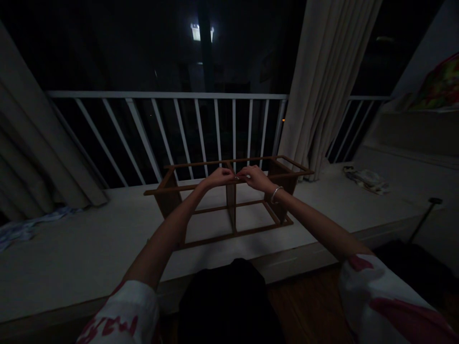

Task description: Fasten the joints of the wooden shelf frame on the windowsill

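A brown wooden frame (201, 185), an open rack with rails and a middle upright, stands on a white window ledge (89, 239). Both my hands meet over the middle of its front top rail. My left hand (218, 177) has its fingers pinched together at the rail. My right hand (255, 177), with a bracelet on the wrist, is also pinched, and a small shiny thing shows between the fingertips of the two hands; it is too small to name.
A white railing (201, 129) backs the ledge, with dark night beyond. Curtains hang at the left (32, 157) and right (322, 81). Crumpled cloth (367, 179) lies on the ledge at right, another cloth (28, 224) at left. A dark object (229, 296) sits below me.
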Demonstrator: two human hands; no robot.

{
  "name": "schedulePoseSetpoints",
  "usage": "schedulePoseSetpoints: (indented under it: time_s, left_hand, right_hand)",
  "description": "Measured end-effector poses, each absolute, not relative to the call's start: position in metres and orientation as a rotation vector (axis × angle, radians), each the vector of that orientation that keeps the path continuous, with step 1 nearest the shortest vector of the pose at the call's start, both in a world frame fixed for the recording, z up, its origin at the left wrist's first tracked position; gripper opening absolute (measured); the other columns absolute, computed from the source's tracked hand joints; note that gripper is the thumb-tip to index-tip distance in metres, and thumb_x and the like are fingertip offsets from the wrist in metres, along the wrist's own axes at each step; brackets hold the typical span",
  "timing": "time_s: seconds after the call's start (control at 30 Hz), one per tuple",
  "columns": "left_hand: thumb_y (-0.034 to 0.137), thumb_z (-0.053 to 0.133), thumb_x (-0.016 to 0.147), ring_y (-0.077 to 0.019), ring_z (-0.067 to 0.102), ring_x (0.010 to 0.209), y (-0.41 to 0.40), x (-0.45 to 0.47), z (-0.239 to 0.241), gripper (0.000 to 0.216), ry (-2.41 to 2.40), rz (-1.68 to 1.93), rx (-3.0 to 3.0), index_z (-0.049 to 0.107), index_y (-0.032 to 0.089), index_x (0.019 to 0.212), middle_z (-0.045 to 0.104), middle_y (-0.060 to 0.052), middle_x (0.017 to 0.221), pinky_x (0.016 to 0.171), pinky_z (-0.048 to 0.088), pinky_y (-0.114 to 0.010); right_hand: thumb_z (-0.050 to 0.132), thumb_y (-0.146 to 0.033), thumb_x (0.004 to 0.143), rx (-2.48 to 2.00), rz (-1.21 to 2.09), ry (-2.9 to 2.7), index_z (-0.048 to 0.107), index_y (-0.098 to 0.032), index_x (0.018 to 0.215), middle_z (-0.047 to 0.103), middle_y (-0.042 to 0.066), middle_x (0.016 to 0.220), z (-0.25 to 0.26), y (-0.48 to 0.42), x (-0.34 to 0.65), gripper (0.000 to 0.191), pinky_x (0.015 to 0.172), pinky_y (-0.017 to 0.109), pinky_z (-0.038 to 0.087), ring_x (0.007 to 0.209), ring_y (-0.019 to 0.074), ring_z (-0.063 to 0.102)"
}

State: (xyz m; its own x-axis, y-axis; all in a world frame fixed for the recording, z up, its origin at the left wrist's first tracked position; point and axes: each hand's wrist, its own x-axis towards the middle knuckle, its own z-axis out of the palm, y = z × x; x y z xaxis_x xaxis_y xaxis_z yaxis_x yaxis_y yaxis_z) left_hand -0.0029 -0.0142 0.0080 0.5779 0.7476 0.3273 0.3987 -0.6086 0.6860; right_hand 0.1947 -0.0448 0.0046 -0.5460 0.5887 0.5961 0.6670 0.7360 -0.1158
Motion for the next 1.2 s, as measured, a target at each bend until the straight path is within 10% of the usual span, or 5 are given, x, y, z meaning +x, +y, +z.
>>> schedulePoseSetpoints:
  time_s: [0.6, 1.2]
  left_hand:
    - [0.058, 0.057, 0.061, -0.0075, 0.046, 0.051, -0.009, 0.000, 0.006, 0.050, 1.066, 0.755, 2.002, 0.052, 0.012, 0.079, 0.054, -0.001, 0.062, 0.046, 0.033, -0.020]
    - [0.057, 0.059, 0.060, -0.0131, 0.049, 0.045, -0.012, 0.001, 0.012, 0.043, 1.134, 0.664, 2.004, 0.056, 0.014, 0.058, 0.050, -0.003, 0.044, 0.041, 0.028, -0.024]
  right_hand:
    - [0.054, -0.034, 0.073, -0.788, 0.499, -2.158, 0.066, -0.016, 0.090, 0.062, 0.005, 0.085, -0.006, -0.015, 0.197, 0.027, 0.074, 0.026, 0.040, 0.080, 0.0152, 0.055]
    - [0.060, -0.041, 0.067, -0.805, 0.437, -2.176, 0.068, -0.018, 0.083, 0.052, 0.005, 0.086, -0.002, -0.007, 0.201, 0.029, 0.071, 0.027, 0.040, 0.077, 0.0133, 0.049]
